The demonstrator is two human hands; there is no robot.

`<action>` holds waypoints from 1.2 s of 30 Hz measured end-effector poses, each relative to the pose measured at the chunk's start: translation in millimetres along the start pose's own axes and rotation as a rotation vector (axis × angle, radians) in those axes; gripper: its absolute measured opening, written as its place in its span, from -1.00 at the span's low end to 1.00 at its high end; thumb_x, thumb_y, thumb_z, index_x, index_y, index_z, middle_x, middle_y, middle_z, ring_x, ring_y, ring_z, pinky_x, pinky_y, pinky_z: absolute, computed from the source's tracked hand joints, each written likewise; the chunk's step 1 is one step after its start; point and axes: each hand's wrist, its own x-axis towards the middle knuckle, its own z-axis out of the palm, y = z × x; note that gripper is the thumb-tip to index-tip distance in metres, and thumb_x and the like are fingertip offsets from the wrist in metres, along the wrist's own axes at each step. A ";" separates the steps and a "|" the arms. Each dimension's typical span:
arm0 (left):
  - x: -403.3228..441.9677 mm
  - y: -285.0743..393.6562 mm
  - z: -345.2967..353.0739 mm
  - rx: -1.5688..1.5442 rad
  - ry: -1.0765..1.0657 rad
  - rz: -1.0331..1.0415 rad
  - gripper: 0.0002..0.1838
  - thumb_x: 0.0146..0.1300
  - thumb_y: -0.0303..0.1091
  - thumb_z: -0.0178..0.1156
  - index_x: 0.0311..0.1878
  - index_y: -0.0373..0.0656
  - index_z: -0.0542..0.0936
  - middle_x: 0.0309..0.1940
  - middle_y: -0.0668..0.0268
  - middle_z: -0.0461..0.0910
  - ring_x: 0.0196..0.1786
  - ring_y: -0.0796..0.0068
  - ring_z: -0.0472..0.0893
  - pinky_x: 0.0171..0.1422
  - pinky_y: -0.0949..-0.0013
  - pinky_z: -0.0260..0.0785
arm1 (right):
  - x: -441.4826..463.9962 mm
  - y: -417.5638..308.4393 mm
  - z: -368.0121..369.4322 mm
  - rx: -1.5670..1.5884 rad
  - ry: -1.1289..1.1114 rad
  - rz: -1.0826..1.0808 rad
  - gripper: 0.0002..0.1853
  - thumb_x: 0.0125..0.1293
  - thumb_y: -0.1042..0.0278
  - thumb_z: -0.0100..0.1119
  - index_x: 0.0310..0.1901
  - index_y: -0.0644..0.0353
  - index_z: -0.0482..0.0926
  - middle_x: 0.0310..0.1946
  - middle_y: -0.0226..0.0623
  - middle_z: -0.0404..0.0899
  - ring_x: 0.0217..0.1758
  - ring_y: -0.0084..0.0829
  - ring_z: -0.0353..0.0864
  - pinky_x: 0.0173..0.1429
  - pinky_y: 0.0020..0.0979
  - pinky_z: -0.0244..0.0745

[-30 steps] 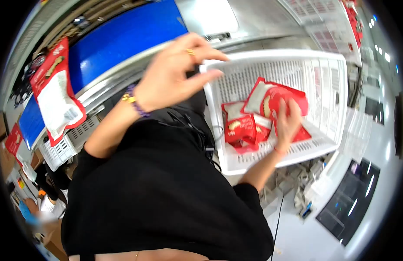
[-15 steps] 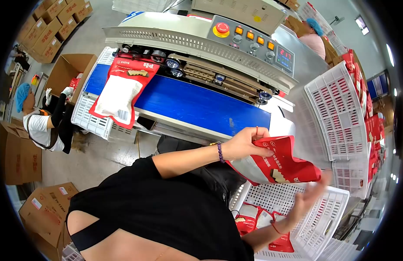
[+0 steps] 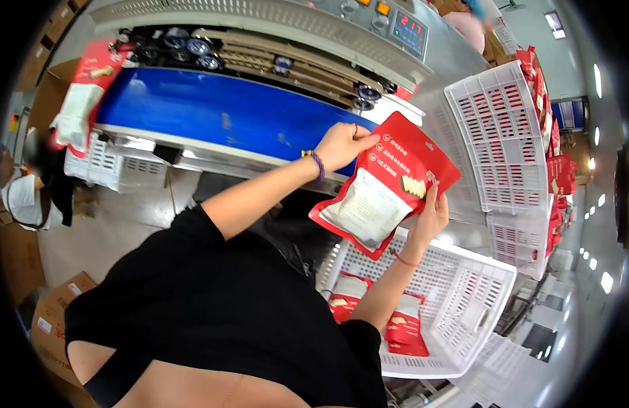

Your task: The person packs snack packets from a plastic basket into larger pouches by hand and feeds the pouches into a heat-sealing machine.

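A red food pouch (image 3: 375, 197) with a white panel is held up between both hands in front of the blue conveyor belt (image 3: 212, 112). My left hand (image 3: 343, 146), with a beaded bracelet at its wrist, pinches the pouch's upper left edge. On its right side, my right hand (image 3: 433, 214) grips the pouch, the fingers partly behind it. A second red pouch (image 3: 82, 102) hangs at the sealing machine's (image 3: 260, 24) left end, its top edge in the rollers. Below my hands, a white basket (image 3: 457, 319) holds several red pouches (image 3: 405, 326).
White crates (image 3: 501, 136) filled with red pouches stand on the right. At far left are a person (image 3: 32, 194) and cardboard boxes (image 3: 59, 316). Another person (image 3: 466, 27) is behind the machine. A display (image 3: 409, 30) on the machine reads 217.
My right hand, blurred beside the pouch before, now grips its side. The pouch has been raised and spread upright. The other pouch has travelled left along the machine, and the view has shifted.
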 end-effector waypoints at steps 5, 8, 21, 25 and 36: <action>28.5 1.5 9.1 -0.316 0.009 -0.378 -0.81 0.29 -0.33 0.20 -0.38 -0.25 0.59 -0.74 0.50 0.26 -0.80 0.69 0.14 -0.74 0.50 -0.11 | 55.0 14.5 -4.4 -0.068 -0.020 -0.073 -0.71 0.29 0.43 0.33 -0.33 0.17 0.31 -0.41 -0.29 0.59 -0.34 -0.62 0.53 -0.26 -0.60 0.41; 41.2 0.4 -1.7 -0.232 0.096 -0.362 -0.78 0.28 -0.33 0.19 -0.40 -0.30 0.55 -0.71 0.44 0.32 -0.81 0.63 0.18 -0.78 0.45 0.00 | 77.4 8.7 11.2 -0.125 -0.133 -0.075 -0.65 0.27 0.47 0.34 -0.37 0.12 0.25 -0.53 -0.45 0.49 -0.45 -0.71 0.41 -0.40 -0.63 0.28; 7.8 34.1 -95.7 0.225 0.188 -0.253 -0.67 0.23 -0.20 0.16 -0.32 -0.34 0.66 -0.69 0.24 0.53 -0.72 0.38 0.54 -0.55 0.32 0.38 | 53.2 7.5 100.1 -0.052 -0.263 0.021 -0.55 0.22 0.50 0.37 -0.49 -0.03 0.19 -0.57 -0.65 0.26 -0.54 -0.78 0.21 -0.51 -0.64 0.06; -12.2 44.9 -136.3 0.609 0.253 -0.135 -0.60 0.30 -0.07 0.14 -0.41 -0.24 0.69 -0.69 0.21 0.57 -0.62 0.34 0.61 -0.46 0.35 0.42 | 46.8 20.2 124.3 -0.109 -0.308 0.082 -0.55 0.18 0.44 0.43 -0.47 0.06 0.20 -0.55 -0.53 0.36 -0.51 -0.72 0.32 -0.52 -0.60 0.19; -107.4 110.2 -56.5 0.580 -0.044 0.545 -0.78 0.25 -0.41 0.27 -0.53 -0.23 0.63 -0.63 0.32 0.55 -0.64 0.57 0.43 -0.57 0.46 0.20 | -64.9 2.6 -48.0 0.173 -0.191 0.336 -0.76 0.51 0.22 -0.04 -0.09 0.26 0.44 -0.20 -0.13 0.63 -0.09 -0.29 0.67 -0.06 -0.26 0.61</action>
